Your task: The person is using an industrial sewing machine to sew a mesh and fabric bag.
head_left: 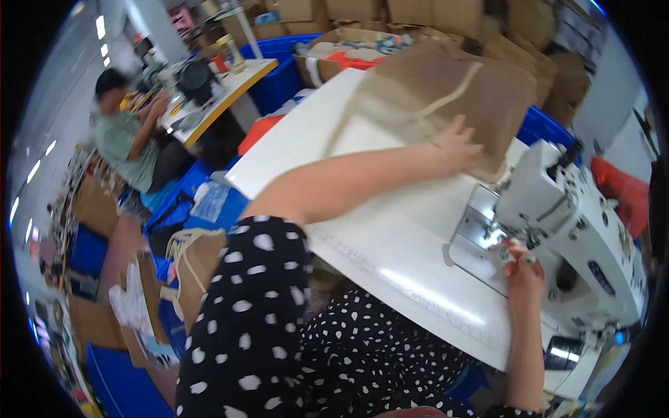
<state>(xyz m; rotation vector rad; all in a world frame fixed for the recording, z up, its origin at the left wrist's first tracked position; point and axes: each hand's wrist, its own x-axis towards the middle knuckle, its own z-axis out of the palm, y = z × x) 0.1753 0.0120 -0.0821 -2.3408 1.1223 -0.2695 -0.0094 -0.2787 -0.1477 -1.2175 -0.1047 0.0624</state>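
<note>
A brown fabric bag (390,104) with a beige strap lies over the far side of the white sewing table (390,230), partly smeared by motion. Stretched out across the table, my left hand (456,148) has its fingers spread at the bag's near right edge; whether it touches the cloth I cannot tell. Close to the needle area of the white sewing machine (550,202), my right hand (524,272) has its thumb and fingers drawn together. Something small and pale shows at those fingertips, too small to name.
Blue bins (279,49) and cardboard boxes (446,17) crowd behind the table. Left of me, beige-strapped brown pieces (195,265) hang over a bin. A co-worker (129,136) sits at another table (230,97) at the far left. Red cloth (620,188) lies behind the machine.
</note>
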